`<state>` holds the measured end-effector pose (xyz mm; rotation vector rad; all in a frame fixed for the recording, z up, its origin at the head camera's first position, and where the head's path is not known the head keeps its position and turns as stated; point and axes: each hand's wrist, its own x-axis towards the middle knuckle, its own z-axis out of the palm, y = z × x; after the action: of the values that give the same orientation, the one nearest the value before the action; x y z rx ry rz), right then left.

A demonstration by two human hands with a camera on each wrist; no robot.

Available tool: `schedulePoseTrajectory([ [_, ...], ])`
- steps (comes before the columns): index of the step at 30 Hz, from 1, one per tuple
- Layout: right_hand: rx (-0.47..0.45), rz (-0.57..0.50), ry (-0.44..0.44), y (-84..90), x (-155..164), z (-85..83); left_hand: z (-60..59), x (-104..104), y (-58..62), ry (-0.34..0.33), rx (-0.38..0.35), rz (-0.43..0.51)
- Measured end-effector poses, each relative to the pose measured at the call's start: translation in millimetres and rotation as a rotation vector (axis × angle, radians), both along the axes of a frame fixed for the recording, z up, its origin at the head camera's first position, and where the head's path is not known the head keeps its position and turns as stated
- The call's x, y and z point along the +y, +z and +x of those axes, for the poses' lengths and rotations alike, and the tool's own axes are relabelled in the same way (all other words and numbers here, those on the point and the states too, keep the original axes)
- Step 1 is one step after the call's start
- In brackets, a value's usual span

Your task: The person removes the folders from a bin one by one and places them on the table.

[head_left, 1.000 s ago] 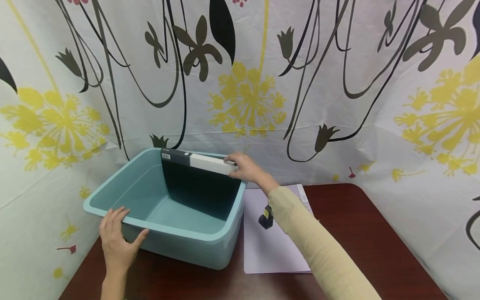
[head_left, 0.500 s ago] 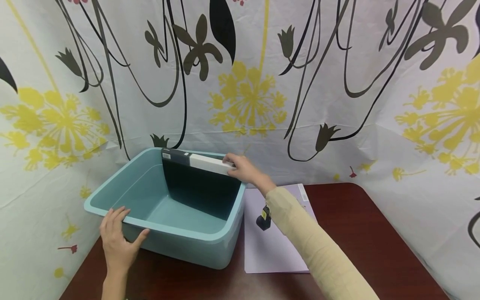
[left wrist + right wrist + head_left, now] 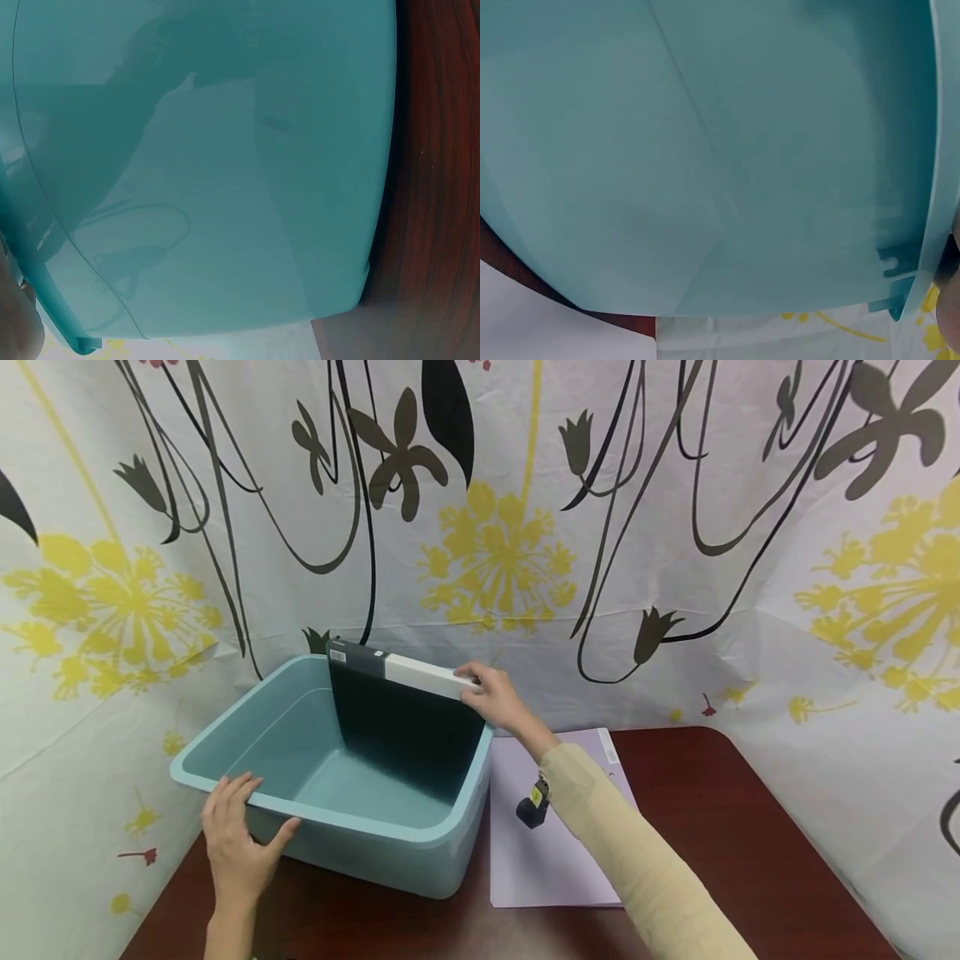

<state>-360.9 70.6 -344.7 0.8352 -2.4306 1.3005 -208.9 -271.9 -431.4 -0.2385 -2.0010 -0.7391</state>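
Observation:
A light blue plastic tub (image 3: 360, 870) stands on the table, its near side toward me. My left hand (image 3: 234, 839) holds its near rim at the left, fingers over the edge and thumb against the outside. Inside the tub, a black binder (image 3: 397, 735) stands on edge toward the back, with a black and white spine facing up. My right hand (image 3: 491, 695) pinches the right end of that spine, thumb in front and fingers behind. The spine's left end rises above the back rim. In both wrist views the tub's wall (image 3: 217, 187) fills most of the picture.
A flat lilac folder (image 3: 540, 868) with a white label lies right of the tub, partly under my right forearm. A small black device (image 3: 532, 810) hangs at my right wrist. Behind the dark red table (image 3: 697, 827) hangs a flower-patterned cloth (image 3: 495, 443).
The binder has risen in my right hand, its left end now higher above the back rim and slightly to the right. My left hand has stayed on the near rim.

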Motion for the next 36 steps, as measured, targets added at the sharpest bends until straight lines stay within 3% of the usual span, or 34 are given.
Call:
schedulePoseTrajectory([
  [6, 0.093, -0.094, -0.02, 4.8, 1, 5.2, 0.2, 0, -0.6, -0.002, 0.003, 0.001],
  [14, 0.186, -0.299, -0.044, 19.3, 6, 14.6, 1.8, 0, -0.8, -0.001, -0.01, -0.004],
  [20, 0.216, -0.444, -0.06, 37.6, 10, 37.5, 2.4, -1, 0.2, -0.01, -0.023, -0.013],
  [23, 0.227, -0.482, -0.075, 45.9, 11, 50.1, 2.1, -1, 0.0, -0.015, -0.019, -0.012],
  [36, 0.391, -0.67, -0.151, 61.1, 28, 64.4, 2.4, 1, 0.3, -0.019, 0.009, -0.011],
])
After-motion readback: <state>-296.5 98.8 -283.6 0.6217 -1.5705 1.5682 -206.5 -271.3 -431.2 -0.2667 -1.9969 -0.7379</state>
